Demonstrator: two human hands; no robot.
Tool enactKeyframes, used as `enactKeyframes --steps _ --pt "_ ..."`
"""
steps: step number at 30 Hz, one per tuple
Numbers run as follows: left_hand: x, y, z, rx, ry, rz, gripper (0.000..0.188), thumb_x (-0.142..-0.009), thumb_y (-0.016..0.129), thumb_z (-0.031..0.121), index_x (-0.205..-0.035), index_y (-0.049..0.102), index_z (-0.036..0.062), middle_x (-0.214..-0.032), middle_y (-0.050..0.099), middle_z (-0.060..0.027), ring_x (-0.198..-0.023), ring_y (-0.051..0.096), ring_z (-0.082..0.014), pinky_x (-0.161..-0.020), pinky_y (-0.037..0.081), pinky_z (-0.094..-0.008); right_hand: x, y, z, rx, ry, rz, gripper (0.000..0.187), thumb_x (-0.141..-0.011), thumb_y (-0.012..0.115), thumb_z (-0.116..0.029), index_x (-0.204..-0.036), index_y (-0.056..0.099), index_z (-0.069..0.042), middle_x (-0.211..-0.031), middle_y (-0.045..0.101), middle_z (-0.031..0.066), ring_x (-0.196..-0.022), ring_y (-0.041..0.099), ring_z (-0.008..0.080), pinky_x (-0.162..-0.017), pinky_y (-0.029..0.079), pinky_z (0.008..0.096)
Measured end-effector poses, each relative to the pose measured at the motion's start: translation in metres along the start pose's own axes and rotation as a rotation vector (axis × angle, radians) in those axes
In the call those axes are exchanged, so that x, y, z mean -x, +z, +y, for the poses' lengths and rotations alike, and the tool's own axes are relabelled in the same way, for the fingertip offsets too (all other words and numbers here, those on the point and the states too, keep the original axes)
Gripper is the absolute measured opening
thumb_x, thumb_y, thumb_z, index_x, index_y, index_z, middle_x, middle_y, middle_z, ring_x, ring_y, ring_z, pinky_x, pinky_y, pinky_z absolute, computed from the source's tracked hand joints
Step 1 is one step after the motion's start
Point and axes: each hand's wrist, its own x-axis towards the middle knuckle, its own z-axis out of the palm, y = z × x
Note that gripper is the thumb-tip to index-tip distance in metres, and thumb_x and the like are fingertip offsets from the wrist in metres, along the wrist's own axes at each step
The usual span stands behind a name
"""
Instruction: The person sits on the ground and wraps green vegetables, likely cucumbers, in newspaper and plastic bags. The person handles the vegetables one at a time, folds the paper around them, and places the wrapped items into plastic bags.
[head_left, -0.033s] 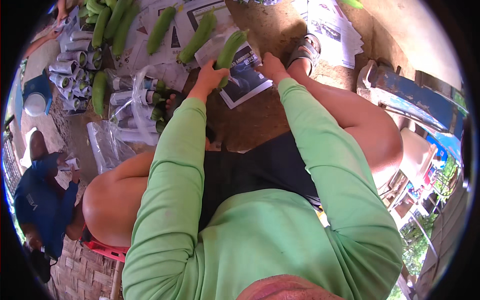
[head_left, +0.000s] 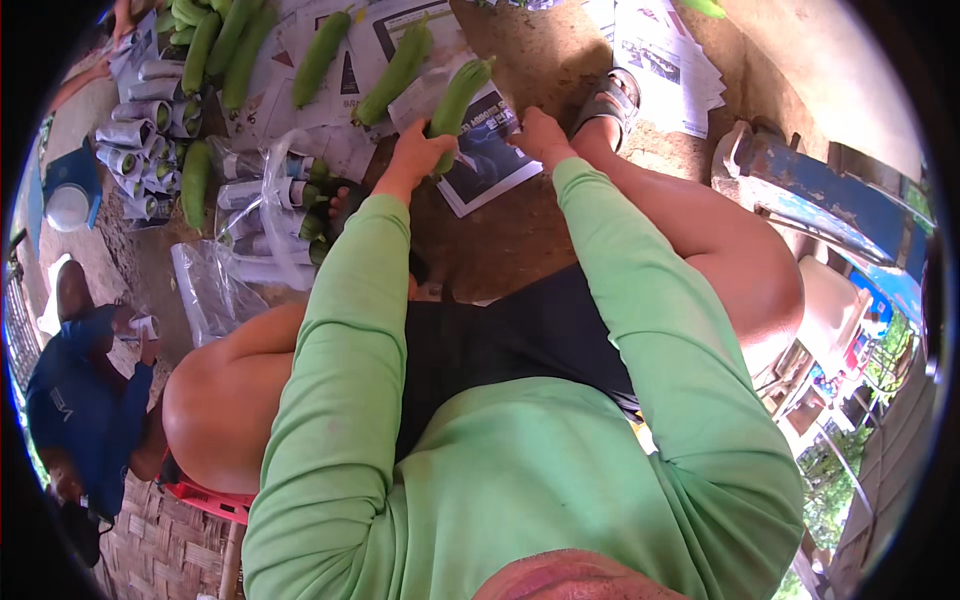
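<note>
In my left hand [head_left: 418,157] is the lower end of a long green gourd [head_left: 460,98], its stem end pointing away from me. Beneath the gourd lies a printed paper sheet [head_left: 492,180] with a dark picture on it. My right hand [head_left: 542,136] is closed at the sheet's right edge, pinching it near the corner. Two more gourds, a middle one [head_left: 398,75] and a left one [head_left: 322,62], rest on spread papers just beyond my left hand.
Several paper-wrapped gourds [head_left: 140,160] are stacked at the left. Others sit in a clear plastic bag [head_left: 215,290] beside my left foot. More papers [head_left: 665,75] lie beyond my right sandal [head_left: 608,105]. A person in blue [head_left: 85,400] sits at the left; a worn blue bench [head_left: 830,185] stands at right.
</note>
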Motion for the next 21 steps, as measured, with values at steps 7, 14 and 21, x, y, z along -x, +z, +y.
enactKeyframes --steps 7,14,21 --pt "-0.008 0.003 -0.007 0.053 0.033 0.020 0.066 -0.079 0.083 0.027 -0.132 0.062 -0.0057 -0.122 0.070 -0.0234 -0.112 0.068 -0.0323 -0.096 0.052 -0.0402 -0.004 -0.001 0.005 0.039 -0.129 -0.030 0.047 -0.075 0.085 -0.033 -0.102 0.069 0.003 -0.105 0.072 0.0265 -0.108 0.068 0.0439 -0.094 0.054 0.0477" --pt "-0.021 0.007 -0.019 0.000 0.066 0.003 0.069 -0.077 0.085 0.029 -0.132 0.062 -0.0059 -0.124 0.069 -0.0273 -0.117 0.067 -0.0376 -0.100 0.051 -0.0423 0.025 0.015 0.025 -0.088 0.090 -0.214 0.042 -0.078 0.085 -0.029 -0.106 0.074 0.000 -0.100 0.075 0.0229 -0.097 0.073 0.0375 -0.088 0.057 0.0443" --pt "-0.031 0.012 -0.028 -0.117 0.109 0.038 0.075 -0.076 0.085 0.029 -0.138 0.060 -0.0041 -0.128 0.068 -0.0276 -0.119 0.066 -0.0372 -0.101 0.051 -0.0420 0.034 -0.003 0.021 -0.101 0.067 -0.137 0.028 -0.088 0.080 -0.015 -0.106 0.069 0.003 -0.084 0.070 0.0122 -0.067 0.068 0.0186 -0.054 0.058 0.0352"
